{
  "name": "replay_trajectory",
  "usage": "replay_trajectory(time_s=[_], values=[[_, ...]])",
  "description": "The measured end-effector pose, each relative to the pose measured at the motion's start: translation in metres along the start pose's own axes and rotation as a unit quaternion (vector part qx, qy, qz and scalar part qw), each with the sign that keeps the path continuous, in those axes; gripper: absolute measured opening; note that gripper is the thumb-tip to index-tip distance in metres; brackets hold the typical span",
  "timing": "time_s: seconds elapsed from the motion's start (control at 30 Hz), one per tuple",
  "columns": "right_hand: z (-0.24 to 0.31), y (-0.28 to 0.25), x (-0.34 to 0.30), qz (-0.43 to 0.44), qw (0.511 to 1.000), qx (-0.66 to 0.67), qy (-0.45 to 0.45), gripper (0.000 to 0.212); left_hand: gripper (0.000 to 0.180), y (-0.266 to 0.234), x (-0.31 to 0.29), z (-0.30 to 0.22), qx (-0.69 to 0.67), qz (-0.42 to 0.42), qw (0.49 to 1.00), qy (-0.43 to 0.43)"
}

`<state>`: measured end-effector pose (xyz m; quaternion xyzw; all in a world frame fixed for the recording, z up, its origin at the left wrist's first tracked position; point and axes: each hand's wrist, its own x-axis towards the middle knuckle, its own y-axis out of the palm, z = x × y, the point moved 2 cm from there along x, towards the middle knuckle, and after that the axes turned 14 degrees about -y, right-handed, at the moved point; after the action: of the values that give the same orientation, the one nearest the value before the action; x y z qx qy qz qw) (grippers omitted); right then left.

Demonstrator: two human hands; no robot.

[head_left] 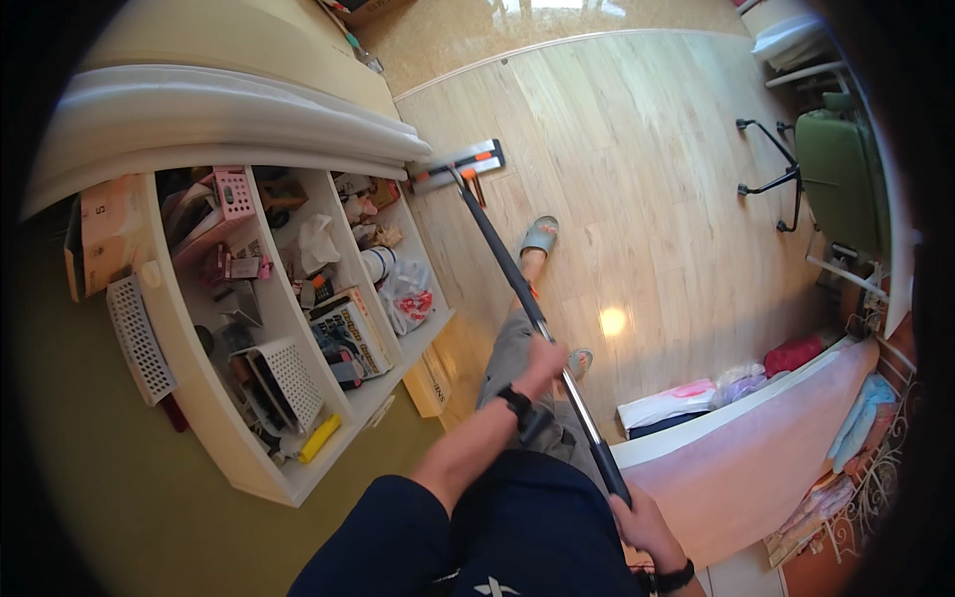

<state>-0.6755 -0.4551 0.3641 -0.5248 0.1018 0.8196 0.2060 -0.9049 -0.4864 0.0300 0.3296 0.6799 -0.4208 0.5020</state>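
Note:
A flat mop with a long black and silver handle (487, 229) slants across the middle of the view. My left hand (542, 360), with a dark watch on its wrist, is wrapped around the middle of the handle. Lower down, my right hand (645, 522) grips the black end of the handle, close to my body; a black band circles that wrist. The mop head (460, 167), grey with orange parts, lies on the floor beside the shelf's far end and the white curtain.
On the left stands a white open shelf (214, 398) crowded with baskets, boxes and bags. A white curtain (239, 119) hangs beyond it. A green chair (841, 179) on black casters is at the right. Below it is a pink-covered bed (746, 458). My sandalled foot (539, 237) stands on the wooden floor (647, 169).

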Motion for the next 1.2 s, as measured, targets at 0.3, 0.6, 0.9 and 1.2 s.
replay_trajectory(time_s=[0.3, 0.6, 0.9, 1.2], values=[[0.086, 0.036, 0.117, 0.042, 0.998, 0.027, -0.044, 0.035, 0.01, -0.108, 0.08, -0.122, -0.084, 0.042, 0.993, -0.066], [0.008, 0.009, 0.036, 0.03, 0.989, -0.14, -0.029, 0.043, 0.02, -0.023, 0.014, -0.021, -0.203, 0.127, 0.969, -0.066], [-0.07, -0.03, -0.124, 0.007, 0.95, -0.313, 0.006, 0.041, 0.016, 0.102, -0.103, 0.119, -0.231, 0.219, 0.934, -0.162], [-0.068, -0.039, -0.163, -0.016, 0.881, -0.46, -0.105, 0.051, 0.023, 0.121, -0.15, 0.157, -0.423, 0.221, 0.865, -0.158]])
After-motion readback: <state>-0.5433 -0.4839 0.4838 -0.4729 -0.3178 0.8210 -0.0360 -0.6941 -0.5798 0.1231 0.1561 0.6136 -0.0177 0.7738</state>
